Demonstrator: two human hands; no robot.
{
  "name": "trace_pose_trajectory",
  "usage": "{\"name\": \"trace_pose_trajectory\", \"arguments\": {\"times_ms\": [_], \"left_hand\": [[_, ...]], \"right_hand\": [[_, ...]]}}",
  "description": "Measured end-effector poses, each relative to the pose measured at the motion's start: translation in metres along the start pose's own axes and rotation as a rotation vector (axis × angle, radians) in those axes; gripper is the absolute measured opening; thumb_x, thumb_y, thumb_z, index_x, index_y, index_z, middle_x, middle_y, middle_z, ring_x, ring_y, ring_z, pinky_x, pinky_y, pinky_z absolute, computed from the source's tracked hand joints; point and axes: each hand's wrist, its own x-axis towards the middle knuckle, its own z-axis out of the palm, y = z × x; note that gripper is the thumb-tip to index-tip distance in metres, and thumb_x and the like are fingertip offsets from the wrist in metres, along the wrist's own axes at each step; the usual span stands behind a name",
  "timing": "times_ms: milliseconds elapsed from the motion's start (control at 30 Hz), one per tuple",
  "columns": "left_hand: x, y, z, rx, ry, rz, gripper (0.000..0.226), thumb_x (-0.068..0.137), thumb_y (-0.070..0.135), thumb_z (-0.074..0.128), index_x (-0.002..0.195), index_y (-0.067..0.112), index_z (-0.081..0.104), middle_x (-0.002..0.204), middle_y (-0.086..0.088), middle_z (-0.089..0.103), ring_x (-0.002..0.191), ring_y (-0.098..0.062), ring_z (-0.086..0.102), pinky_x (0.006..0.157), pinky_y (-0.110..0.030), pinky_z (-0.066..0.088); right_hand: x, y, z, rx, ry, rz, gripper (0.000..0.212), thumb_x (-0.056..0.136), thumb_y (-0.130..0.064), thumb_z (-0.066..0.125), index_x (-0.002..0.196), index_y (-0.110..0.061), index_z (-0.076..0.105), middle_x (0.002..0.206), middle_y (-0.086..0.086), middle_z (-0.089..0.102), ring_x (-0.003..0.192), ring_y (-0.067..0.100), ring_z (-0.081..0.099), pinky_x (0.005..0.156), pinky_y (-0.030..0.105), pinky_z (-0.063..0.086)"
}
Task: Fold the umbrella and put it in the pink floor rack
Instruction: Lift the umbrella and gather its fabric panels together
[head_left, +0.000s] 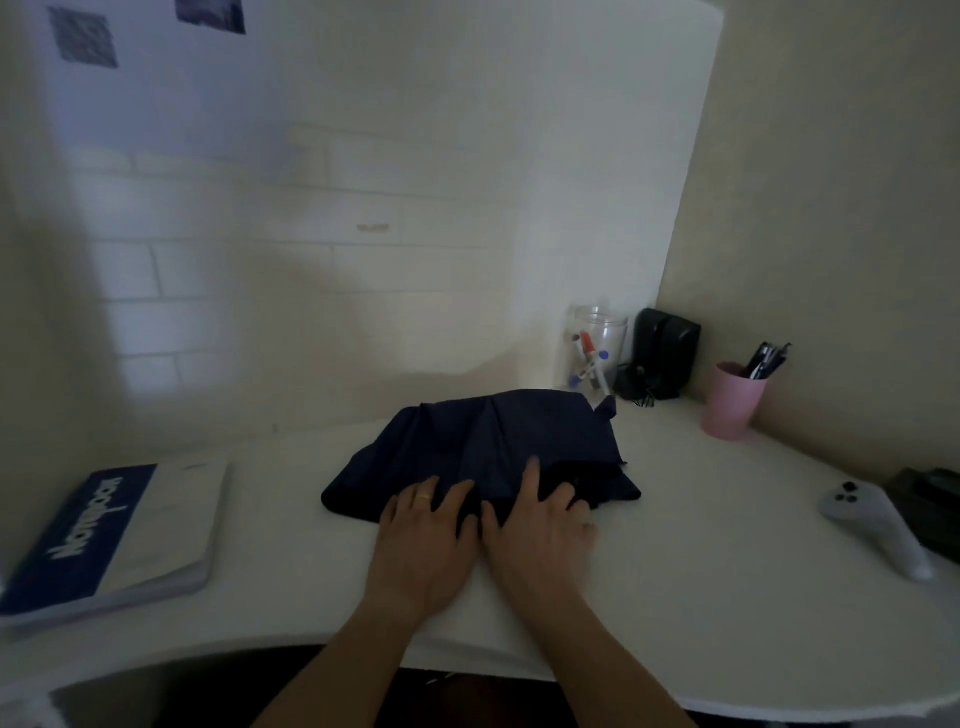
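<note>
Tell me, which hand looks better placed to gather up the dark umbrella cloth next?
Probably the right hand: its fingers reach further onto the umbrella, near its bunched middle. The left hand only touches the near edge.

Umbrella (483, 452) on the bench (701, 597) in the middle, both hands on its near edge, notebook (111, 540) far left, jar (597, 348) behind – cup (732, 400) and controller (872, 525) to the right
</note>
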Motion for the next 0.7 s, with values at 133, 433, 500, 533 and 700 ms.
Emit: {"name": "trace_pose_trajectory", "arguments": {"times_ms": [133,433,500,533,700], "left_hand": [[0.001,-0.004,0.002,-0.010,0.052,0.038,0.072,0.089,0.052,0.014,0.152,0.030,0.040,0.153,-0.010,0.048,0.139,-0.027,0.044,0.120,-0.045,0.031],[-0.018,0.021,-0.037,-0.074,0.510,0.138,0.066,0.094,0.033,0.050,0.155,0.015,0.037,0.159,-0.016,0.038,0.143,-0.032,0.039,0.119,-0.050,0.034],[-0.022,0.019,-0.040,-0.128,0.589,0.053,0.066,0.089,0.037,0.050,0.149,0.012,0.045,0.152,-0.017,0.043,0.133,-0.038,0.048,0.110,-0.053,0.043],[-0.023,0.016,-0.040,-0.130,0.584,-0.009,0.065,0.088,0.042,0.046,0.146,0.013,0.048,0.147,-0.017,0.047,0.128,-0.039,0.052,0.106,-0.054,0.048],[-0.017,-0.009,-0.035,0.005,0.454,-0.028,0.066,0.099,0.061,0.022,0.132,0.020,0.061,0.126,-0.018,0.064,0.111,-0.042,0.064,0.095,-0.049,0.053]], "right_hand": [[0.010,0.011,0.009,-0.044,-0.065,0.019,0.070,0.062,-0.040,0.088,0.119,-0.005,0.066,0.076,0.019,0.065,0.053,0.028,0.061,0.047,0.027,0.041],[0.026,0.046,-0.031,0.454,0.033,0.104,0.052,0.093,-0.032,0.063,0.137,-0.018,0.037,0.120,0.010,0.066,0.102,0.028,0.066,0.076,0.036,0.053],[0.034,0.050,-0.043,0.673,0.190,0.054,0.062,0.091,-0.024,0.067,0.143,-0.017,0.035,0.132,0.009,0.061,0.111,0.029,0.063,0.084,0.035,0.052],[0.039,0.050,-0.054,0.741,0.256,0.011,0.066,0.091,-0.022,0.068,0.147,-0.018,0.033,0.138,0.007,0.056,0.116,0.027,0.060,0.089,0.032,0.050],[0.063,0.042,-0.113,1.097,0.349,-0.053,0.053,0.094,-0.021,0.067,0.140,-0.035,0.045,0.118,-0.006,0.066,0.093,0.009,0.064,0.078,0.031,0.055]]}}
